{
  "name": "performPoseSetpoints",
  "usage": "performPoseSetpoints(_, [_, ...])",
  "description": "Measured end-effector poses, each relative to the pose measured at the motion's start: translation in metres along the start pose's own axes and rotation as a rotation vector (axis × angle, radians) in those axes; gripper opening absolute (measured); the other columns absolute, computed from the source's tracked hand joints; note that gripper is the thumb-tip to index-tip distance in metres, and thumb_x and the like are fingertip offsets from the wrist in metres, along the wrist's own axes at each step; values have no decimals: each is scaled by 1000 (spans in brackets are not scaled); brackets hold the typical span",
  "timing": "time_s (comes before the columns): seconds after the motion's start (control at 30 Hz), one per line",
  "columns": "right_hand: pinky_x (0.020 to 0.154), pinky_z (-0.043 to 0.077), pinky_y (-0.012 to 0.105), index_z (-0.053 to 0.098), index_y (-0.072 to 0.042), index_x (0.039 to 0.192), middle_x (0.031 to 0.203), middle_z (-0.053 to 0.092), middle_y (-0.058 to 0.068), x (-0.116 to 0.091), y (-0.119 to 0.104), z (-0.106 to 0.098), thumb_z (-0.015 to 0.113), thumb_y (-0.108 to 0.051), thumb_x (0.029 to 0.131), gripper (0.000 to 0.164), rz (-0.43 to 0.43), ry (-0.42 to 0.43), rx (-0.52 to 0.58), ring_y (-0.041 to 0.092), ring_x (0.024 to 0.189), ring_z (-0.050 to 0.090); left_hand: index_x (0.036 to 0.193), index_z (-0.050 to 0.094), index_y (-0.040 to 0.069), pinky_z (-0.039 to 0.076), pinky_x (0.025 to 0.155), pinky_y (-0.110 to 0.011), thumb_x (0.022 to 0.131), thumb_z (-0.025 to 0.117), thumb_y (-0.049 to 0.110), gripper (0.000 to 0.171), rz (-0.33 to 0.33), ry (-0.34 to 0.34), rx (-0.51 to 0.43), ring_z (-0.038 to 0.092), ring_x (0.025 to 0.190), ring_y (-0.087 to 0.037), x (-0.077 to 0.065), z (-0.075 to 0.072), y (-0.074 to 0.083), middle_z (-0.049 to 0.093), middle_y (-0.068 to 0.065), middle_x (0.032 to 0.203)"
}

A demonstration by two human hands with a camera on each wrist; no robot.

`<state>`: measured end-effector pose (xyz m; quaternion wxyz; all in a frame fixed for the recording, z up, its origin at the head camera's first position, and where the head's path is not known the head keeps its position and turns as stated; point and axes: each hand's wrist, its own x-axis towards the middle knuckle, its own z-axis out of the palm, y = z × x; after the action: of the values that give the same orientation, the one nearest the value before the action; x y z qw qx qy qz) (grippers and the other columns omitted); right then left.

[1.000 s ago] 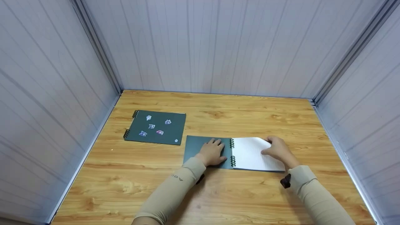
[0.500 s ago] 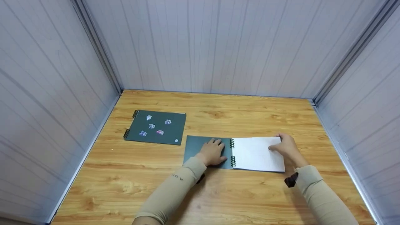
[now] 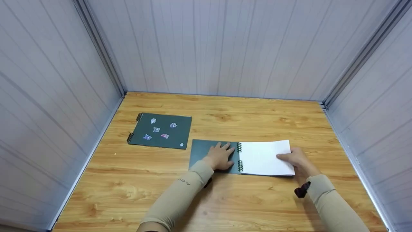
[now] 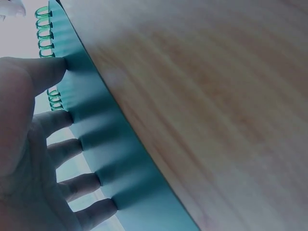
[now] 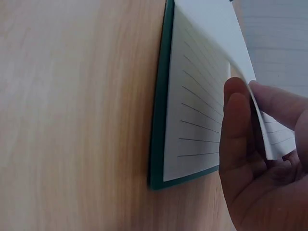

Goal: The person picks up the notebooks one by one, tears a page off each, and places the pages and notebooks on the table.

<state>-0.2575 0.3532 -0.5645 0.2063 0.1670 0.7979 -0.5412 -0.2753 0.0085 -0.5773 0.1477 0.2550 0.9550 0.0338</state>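
An open spiral-bound notebook lies on the table, its dark green cover [image 3: 199,151] folded out to the left and its white lined pages [image 3: 260,158] to the right of the green coil [image 3: 240,166]. My left hand [image 3: 220,157] rests on the cover with fingers spread; in the left wrist view its fingertips [image 4: 105,210] press on the green surface. At the pages' right edge, my right hand [image 3: 297,159] pinches lifted paper between thumb and fingers. The right wrist view shows that raised paper [image 5: 243,62] bending above a lined page [image 5: 197,120]. How many sheets it holds I cannot tell.
A second dark green spiral notebook [image 3: 167,125], shut and dotted with several small stickers, lies at the back left. Both notebooks are on a wood-grain table [image 3: 225,203]. Pale panel walls [image 3: 206,48] enclose it at the back and both sides.
My right hand let a page settle flat, then shifted slightly right and down along the edge, and paper is raised there again. The left hand has barely moved on the cover.
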Motion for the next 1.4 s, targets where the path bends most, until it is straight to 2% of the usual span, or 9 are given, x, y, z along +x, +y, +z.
performPoseSetpoints(0.2, [78, 67, 34, 53, 15, 142, 96, 78, 7, 0, -3, -6, 76, -19, 102, 58, 6, 0, 9, 18, 84, 78, 171, 37, 29, 36, 130, -59, 112, 53, 52, 66, -6, -2, 2, 31, 165, -38, 2, 0, -1, 31, -2, 180])
performPoseSetpoints(0.37, [74, 66, 32, 59, 15, 134, 93, 77, 7, -4, 3, 0, 78, -16, 100, 50, 12, 39, -37, 17, 81, 77, 171, 37, 29, 35, 130, -60, 112, 53, 52, 66, -6, -8, -12, 30, 166, -38, 1, 0, 0, 31, -2, 180])
performPoseSetpoints(0.47, [74, 65, 32, 60, 14, 133, 98, 77, 10, -6, 7, 7, 77, -14, 100, 46, 8, 55, -71, 17, 83, 76, 172, 36, 29, 35, 130, -59, 112, 53, 52, 66, -9, -11, -11, 30, 166, -38, 2, 0, 0, 30, -2, 180])
performPoseSetpoints(0.7, [77, 62, 31, 61, 16, 132, 122, 73, 31, -10, 15, 17, 77, -12, 99, 46, -57, 114, -194, 20, 91, 73, 171, 39, 29, 35, 131, -57, 111, 54, 53, 66, -23, -11, -20, 30, 166, -37, 3, 1, 1, 32, -1, 180])
performPoseSetpoints(0.93, [76, 60, 31, 58, 13, 133, 118, 68, 25, -13, 19, 18, 74, -16, 102, 46, -58, 117, -203, 22, 94, 69, 171, 38, 28, 35, 131, -58, 111, 55, 52, 67, -18, -10, -29, 30, 166, -37, 1, 0, 1, 32, -2, 180])
performPoseSetpoints(1.1, [83, 61, 33, 56, 15, 137, 130, 65, 32, -13, 23, 16, 74, -18, 102, 51, -99, 118, -229, 25, 101, 69, 171, 38, 28, 36, 130, -58, 111, 55, 52, 66, -11, -6, -27, 30, 166, -37, -2, -3, 2, 31, -2, 180])
performPoseSetpoints(1.2, [87, 59, 33, 57, 13, 138, 133, 64, 32, -14, 24, 16, 74, -17, 102, 50, -106, 122, -241, 25, 105, 66, 171, 38, 28, 36, 130, -58, 111, 55, 51, 67, -14, -5, -34, 30, 166, -37, -2, -3, 2, 31, -2, 180])
performPoseSetpoints(1.4, [82, 57, 30, 58, 12, 137, 124, 67, 27, -16, 24, 17, 74, -16, 102, 48, -106, 127, -266, 24, 100, 65, 171, 39, 27, 35, 131, -57, 111, 56, 52, 67, -22, -7, -40, 30, 166, -37, -1, -2, 2, 32, -2, 180])
